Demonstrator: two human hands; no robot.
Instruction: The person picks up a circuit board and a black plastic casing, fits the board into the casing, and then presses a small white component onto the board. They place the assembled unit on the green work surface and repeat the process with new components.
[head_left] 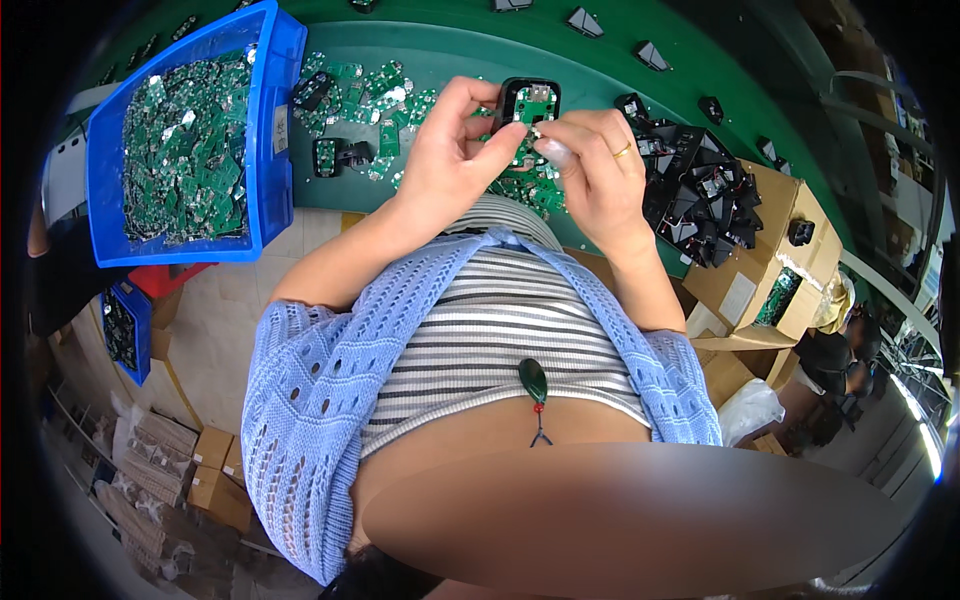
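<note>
At upper centre of the frame, a black rectangular plastic housing (508, 97) with a green circuit board (538, 102) in it is gripped by the left hand (455, 150). The right hand (602, 172) is held curled at the board's lower end; whether anything is pinched cannot be told. At upper left, a blue plastic bin (268, 185) is heaped with small green boards (187, 150).

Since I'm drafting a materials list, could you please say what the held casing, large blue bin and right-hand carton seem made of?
Black casing: probably plastic, its rounded rim looking smooth and moulded.
Large blue bin: likely plastic, evenly coloured with a smooth, thick rim.
Right-hand carton: apparently cardboard, matte brown with folded flaps.
</note>
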